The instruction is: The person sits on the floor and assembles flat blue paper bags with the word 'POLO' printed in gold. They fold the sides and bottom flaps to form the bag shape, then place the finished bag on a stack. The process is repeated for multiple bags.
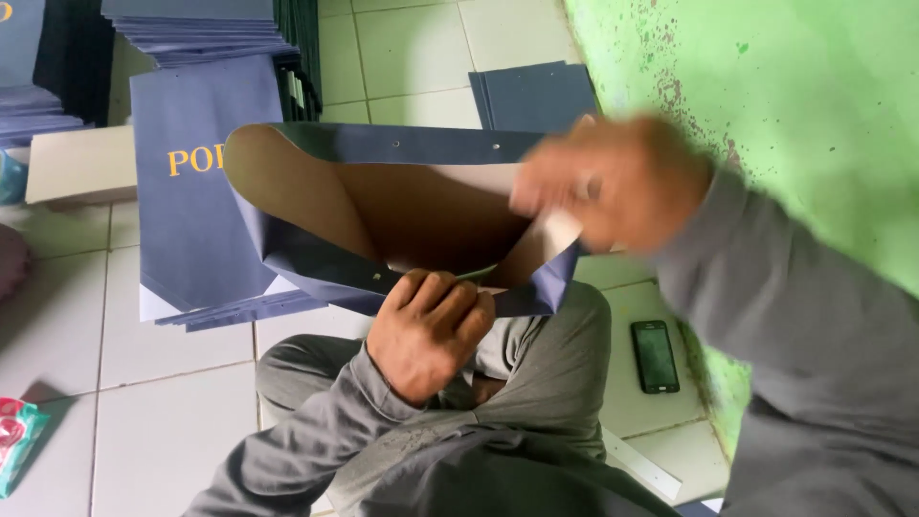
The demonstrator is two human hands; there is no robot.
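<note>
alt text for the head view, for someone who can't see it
A seated person's left hand grips the near edge of an open navy paper bag, while the blurred right hand reaches over its far rim. Flat navy bags and a phone lie on the tiled floor.

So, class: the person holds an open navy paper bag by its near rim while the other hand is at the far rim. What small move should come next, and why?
Probably press the right hand down on the far rim of the navy bag. The left hand already pinches the near rim, and the bag's mouth gapes open, brown inside; the right hand is blurred, so its grip is unclear.
</note>
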